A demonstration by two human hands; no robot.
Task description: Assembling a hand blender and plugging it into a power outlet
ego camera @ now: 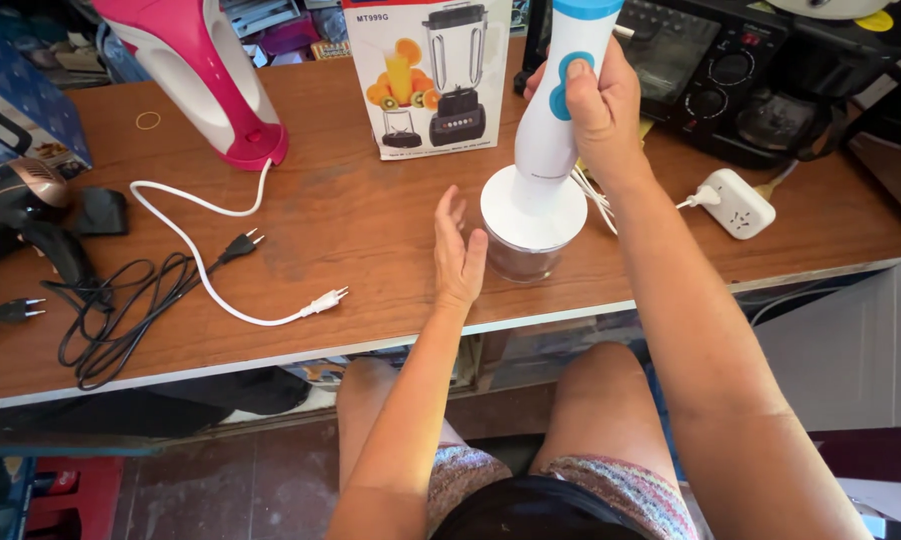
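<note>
My right hand grips the white and blue handle of a hand blender, thumb on its blue button. The blender stands upright on a small clear chopper bowl with a white round lid, on the brown wooden table. My left hand is flat and open, fingers apart, just left of the bowl, close to its side; whether it touches is unclear. Something dark fills the bowl.
A pink and white appliance with a loose white cord and plug stands at the back left. A blender box is behind the bowl. Black cords, a white power strip and a black oven flank them.
</note>
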